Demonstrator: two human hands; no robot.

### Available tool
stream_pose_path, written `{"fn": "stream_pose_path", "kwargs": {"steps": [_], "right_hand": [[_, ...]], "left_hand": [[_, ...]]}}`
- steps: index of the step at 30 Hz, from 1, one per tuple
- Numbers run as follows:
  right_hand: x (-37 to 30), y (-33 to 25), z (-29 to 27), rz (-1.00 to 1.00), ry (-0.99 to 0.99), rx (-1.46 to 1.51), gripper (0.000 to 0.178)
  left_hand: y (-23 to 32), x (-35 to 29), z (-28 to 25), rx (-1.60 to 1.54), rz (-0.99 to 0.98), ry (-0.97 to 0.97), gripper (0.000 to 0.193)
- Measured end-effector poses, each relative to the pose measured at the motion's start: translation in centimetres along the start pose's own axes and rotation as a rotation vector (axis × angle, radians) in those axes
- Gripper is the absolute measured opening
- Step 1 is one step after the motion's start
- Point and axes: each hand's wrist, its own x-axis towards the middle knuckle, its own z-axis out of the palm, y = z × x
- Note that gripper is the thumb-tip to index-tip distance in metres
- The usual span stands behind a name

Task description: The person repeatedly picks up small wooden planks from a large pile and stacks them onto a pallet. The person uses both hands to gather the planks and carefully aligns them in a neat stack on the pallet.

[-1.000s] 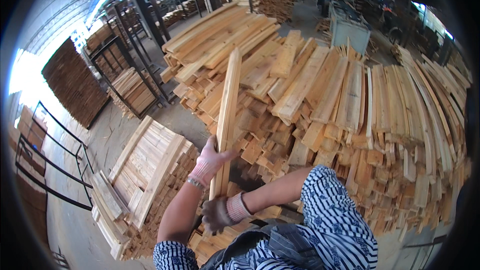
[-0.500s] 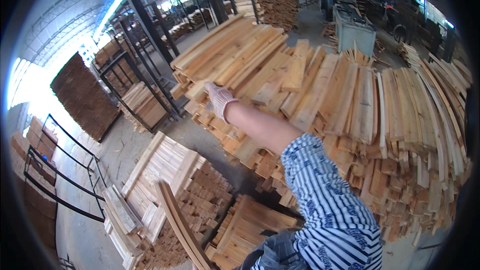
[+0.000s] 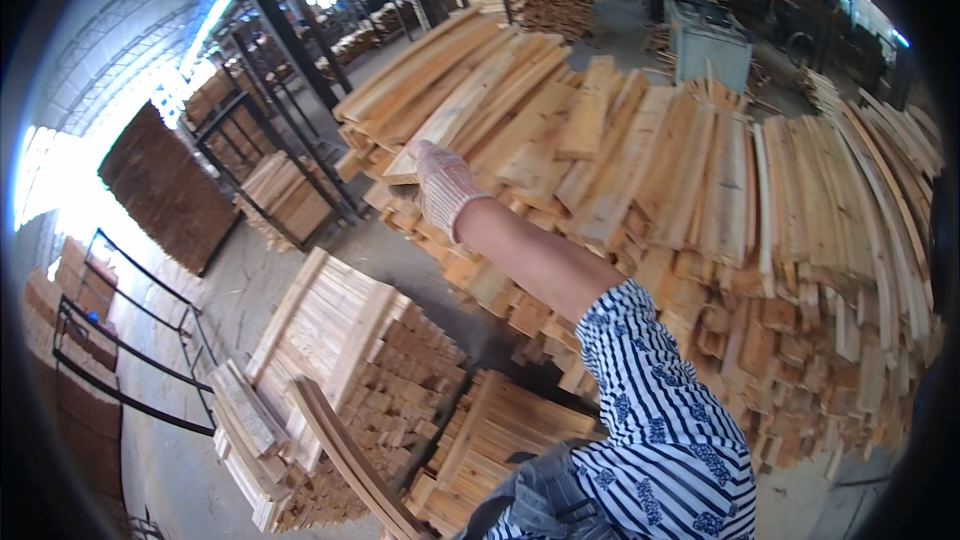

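Observation:
My right hand [image 3: 440, 185], in a pale knitted work glove, reaches out to the far left end of a long heap of boards [image 3: 690, 170]. Its fingers are closed round the near end of a light wooden board [image 3: 462, 110], which has its end lifted a little off the boards under it. Two or so narrow boards [image 3: 350, 460] rise at a slant from the lower edge, in front of a neat stack of planks [image 3: 425, 370]. My left hand does not show; whatever supports the lower ends of these boards is out of the picture.
Below my arm lies a lower stack of boards [image 3: 500, 440]. Black metal frames [image 3: 150, 370] and a tall wood stack [image 3: 165, 190] stand on the left. A dark post [image 3: 290, 35] rises beyond the heap, and a grey-green machine [image 3: 710, 50] stands at the back right.
My right hand has closed on a board and raised its near end slightly. The slanted boards at the lower edge have dipped lower and shifted a little to the left.

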Motion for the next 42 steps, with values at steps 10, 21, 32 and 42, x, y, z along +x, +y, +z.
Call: {"fn": "stream_pose_path", "kwargs": {"steps": [10,21,32,42], "right_hand": [[-5.6,1.5,-9.1,0.255,0.282,-0.077,0.057],[1.9,9.9,-8.2,-0.079,0.522,0.04,0.072],[-14.2,3.5,-10.9,0.195,-0.04,0.51,0.046],[-33.1,5.1,-13.4,0.104,-0.091,-0.276,0.087]], "left_hand": [[5.4,8.0,5.4,-0.149,0.102,-0.309,0.055],[9.7,-2.1,7.5,-0.06,0.115,-0.308,0.051],[4.3,0.1,-1.1,-0.25,0.152,-0.192,0.068],[9.0,4.5,-4.7,-0.189,0.408,-0.329,0.068]]}}
